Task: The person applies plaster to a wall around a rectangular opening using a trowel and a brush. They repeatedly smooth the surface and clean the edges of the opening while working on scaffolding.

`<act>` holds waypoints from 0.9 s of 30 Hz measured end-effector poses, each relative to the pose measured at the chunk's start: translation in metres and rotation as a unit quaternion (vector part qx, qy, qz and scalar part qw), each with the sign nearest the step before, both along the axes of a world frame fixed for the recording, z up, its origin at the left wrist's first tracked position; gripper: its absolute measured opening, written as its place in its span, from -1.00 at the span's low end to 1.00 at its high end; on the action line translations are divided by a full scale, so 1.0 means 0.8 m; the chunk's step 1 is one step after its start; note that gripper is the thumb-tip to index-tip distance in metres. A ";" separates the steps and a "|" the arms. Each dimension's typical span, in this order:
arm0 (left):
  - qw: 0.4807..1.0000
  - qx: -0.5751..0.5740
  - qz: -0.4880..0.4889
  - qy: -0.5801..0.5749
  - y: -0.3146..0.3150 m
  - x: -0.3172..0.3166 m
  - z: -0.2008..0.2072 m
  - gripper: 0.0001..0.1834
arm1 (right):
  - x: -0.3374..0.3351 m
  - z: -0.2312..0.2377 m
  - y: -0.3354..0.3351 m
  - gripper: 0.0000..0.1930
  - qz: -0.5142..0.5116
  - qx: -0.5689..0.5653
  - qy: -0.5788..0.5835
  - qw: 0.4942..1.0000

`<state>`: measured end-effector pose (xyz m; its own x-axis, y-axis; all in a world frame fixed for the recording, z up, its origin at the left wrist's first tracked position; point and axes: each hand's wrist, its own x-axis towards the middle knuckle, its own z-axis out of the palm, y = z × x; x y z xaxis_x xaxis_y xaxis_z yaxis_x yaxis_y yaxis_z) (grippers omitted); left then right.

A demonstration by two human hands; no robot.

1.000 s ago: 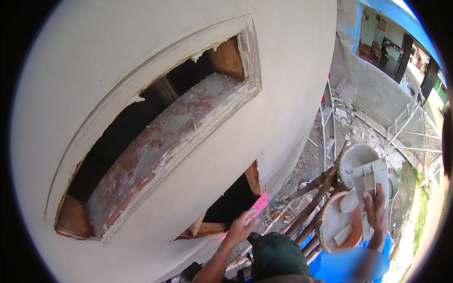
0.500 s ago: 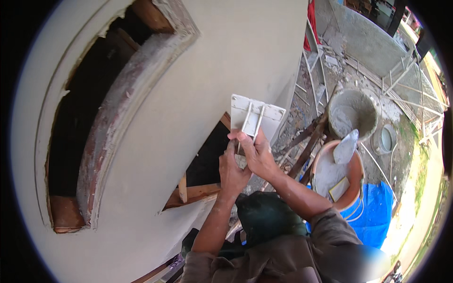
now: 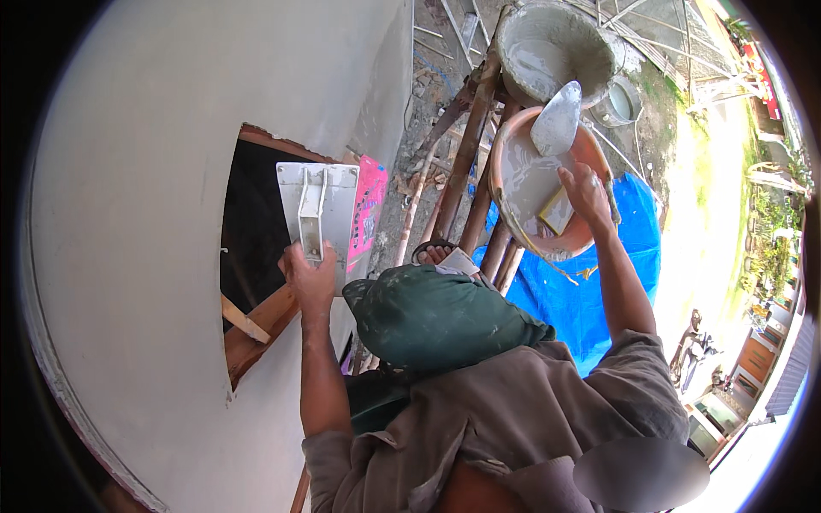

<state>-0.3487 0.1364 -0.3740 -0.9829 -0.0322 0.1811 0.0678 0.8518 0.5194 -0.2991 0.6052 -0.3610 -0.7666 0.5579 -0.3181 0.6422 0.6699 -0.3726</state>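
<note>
My left hand (image 3: pixel 310 272) is closed round the lower end of a white plastering float (image 3: pixel 335 201), a flat plate with a raised handle, held upright before the wall opening. My right hand (image 3: pixel 588 197) is over an orange basin (image 3: pixel 505 201) of wet grey plaster, thumb and fingers apart, with no held thing visible. Just beyond its fingertips, a plaster-coated pointed trowel (image 3: pixel 557 120) lies across the basin's far rim; its handle cannot be made out. Beside that hand, a yellow-edged rectangular piece (image 3: pixel 556 211) rests in the plaster.
A pale wall (image 3: pixel 137 256) with a dark cut-out (image 3: pixel 256 231) stands at left. Behind the basin are a larger grey tub (image 3: pixel 599 47) of mix and a metal bucket (image 3: pixel 620 103). Wooden poles (image 3: pixel 466 154) support the tubs. A blue tarp (image 3: pixel 569 299) lies below.
Both hands were together on the float; my right hand has let go and moved right to the basin. My left hand keeps the float. The view has swung right.
</note>
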 end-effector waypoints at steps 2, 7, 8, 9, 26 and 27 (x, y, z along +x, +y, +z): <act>1.000 -0.001 0.002 -0.011 -0.012 0.014 -0.021 -0.64 | -0.001 -0.054 0.018 -0.30 0.012 0.034 -0.031 0.999; 0.996 0.069 0.029 -0.054 -0.013 0.050 -0.038 -0.65 | -0.049 -0.161 -0.027 -0.08 -0.137 0.013 -0.060 0.989; 0.997 0.051 0.028 -0.054 -0.012 0.057 -0.038 -0.63 | -0.053 -0.170 -0.032 -0.23 -0.169 0.038 -0.066 0.983; 0.996 0.062 0.040 -0.057 -0.011 0.062 -0.036 -0.60 | -0.051 -0.173 -0.036 -0.36 -0.130 0.043 -0.023 0.990; 0.987 0.088 0.065 -0.115 -0.024 0.075 -0.058 -0.51 | -0.067 0.138 -0.046 -0.64 0.042 -0.152 0.266 0.951; 0.985 0.090 0.073 -0.125 -0.024 0.077 -0.056 -0.50 | -0.080 0.151 -0.056 -0.67 0.050 -0.210 0.261 0.941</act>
